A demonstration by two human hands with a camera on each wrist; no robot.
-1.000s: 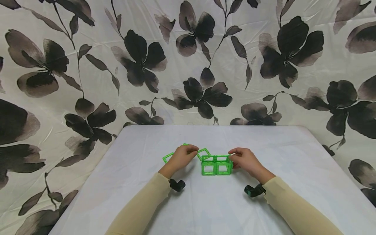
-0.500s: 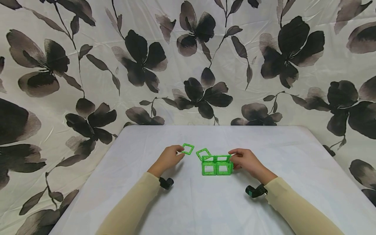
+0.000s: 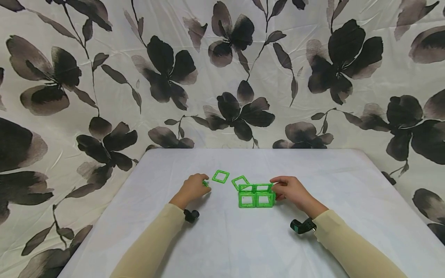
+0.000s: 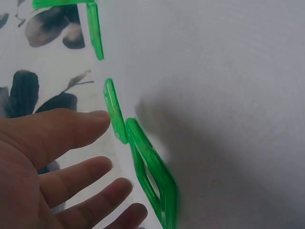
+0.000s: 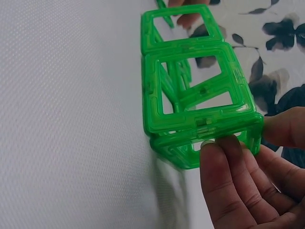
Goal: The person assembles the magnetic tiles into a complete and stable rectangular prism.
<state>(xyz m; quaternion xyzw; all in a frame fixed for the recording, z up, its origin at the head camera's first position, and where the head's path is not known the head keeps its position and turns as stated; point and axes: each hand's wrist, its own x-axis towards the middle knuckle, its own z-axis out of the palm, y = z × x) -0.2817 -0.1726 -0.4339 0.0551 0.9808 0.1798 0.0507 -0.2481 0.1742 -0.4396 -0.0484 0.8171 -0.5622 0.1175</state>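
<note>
Where the right fingers point(image 5: 221, 181) meet the green box point(image 3: 256, 199): thumb against one edge, the other tips curled in at the end piece, so the right hand point(image 3: 290, 190) grips the box by its right end.
Left fingers point(image 4: 78, 176): spread and nearly straight, the thumb well parted from the rest; whether any of them touches the near tile point(image 4: 163, 172) cannot be told.
Left hand point(image 3: 192, 189): over the left part of the table point(image 3: 240, 239), well apart from the box.
Near tile: a green frame just beside the left fingers, mostly hidden by them in the head view.
Flat tile point(image 3: 218, 181): an open green frame lying on the table, between the left hand and the box.
Skewed tile point(image 3: 238, 178): a similar frame, set at an angle behind the box's left end; contact between the two is unclear.
Green box: square frames joined, two side by side in front and two across the top; details midway along the frame edges are too small to read.
Wrists: a black left camera point(image 3: 191, 216) and a black right camera point(image 3: 302, 226), beside pale yellow sleeves point(image 3: 354, 243).
Backdrop point(image 3: 295, 23): pale cloth printed with dark flowers, beyond the table.
</note>
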